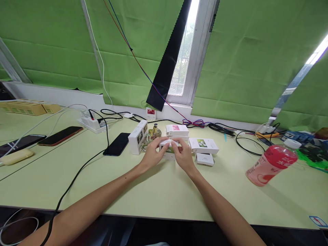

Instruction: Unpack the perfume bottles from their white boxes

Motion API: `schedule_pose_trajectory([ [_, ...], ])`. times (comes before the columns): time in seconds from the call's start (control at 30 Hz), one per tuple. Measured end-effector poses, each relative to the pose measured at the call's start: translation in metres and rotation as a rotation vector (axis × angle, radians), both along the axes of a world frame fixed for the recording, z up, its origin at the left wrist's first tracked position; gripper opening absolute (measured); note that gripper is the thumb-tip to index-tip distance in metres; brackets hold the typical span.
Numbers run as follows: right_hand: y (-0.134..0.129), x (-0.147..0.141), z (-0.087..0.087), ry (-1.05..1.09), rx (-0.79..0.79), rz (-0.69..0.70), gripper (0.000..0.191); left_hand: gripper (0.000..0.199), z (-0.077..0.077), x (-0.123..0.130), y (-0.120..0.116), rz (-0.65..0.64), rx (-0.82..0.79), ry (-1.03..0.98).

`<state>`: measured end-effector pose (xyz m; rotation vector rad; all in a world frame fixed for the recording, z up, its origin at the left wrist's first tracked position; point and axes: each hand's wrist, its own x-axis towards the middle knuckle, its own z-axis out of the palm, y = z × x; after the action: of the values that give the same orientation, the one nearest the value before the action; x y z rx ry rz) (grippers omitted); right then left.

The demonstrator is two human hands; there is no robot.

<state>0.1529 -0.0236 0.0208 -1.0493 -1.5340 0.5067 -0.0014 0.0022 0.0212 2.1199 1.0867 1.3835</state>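
Note:
A small white box (168,154) with a green picture on its front stands on the pale table, between my two hands. My left hand (153,153) grips its left side and top, and my right hand (183,155) grips the right side and top; both thumbs meet near its upper front. Just left of my left hand are small glass bottles (155,131) with gold caps and an upright white box (137,137). To the right of my right hand lie a white box with a green picture (203,146) and a smaller white box (204,159). Behind my hands are stacked white boxes (177,130).
Left on the table (153,198) are a black phone (117,144), a brown-edged phone (60,135), a power strip (91,123) and a black cable (77,174) running to the front edge. A pink bottle (271,164) stands at right. Bundled cables (221,129) lie along the back.

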Motion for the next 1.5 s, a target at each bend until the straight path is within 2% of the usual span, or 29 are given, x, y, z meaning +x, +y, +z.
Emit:
schedule_pose_trajectory([
  [1.5, -0.0001, -0.0002, -0.0007, -0.026, -0.010, -0.019, 0.026, 0.033, 0.0026, 0.0008, -0.0015, 0.011, 0.013, 0.026],
])
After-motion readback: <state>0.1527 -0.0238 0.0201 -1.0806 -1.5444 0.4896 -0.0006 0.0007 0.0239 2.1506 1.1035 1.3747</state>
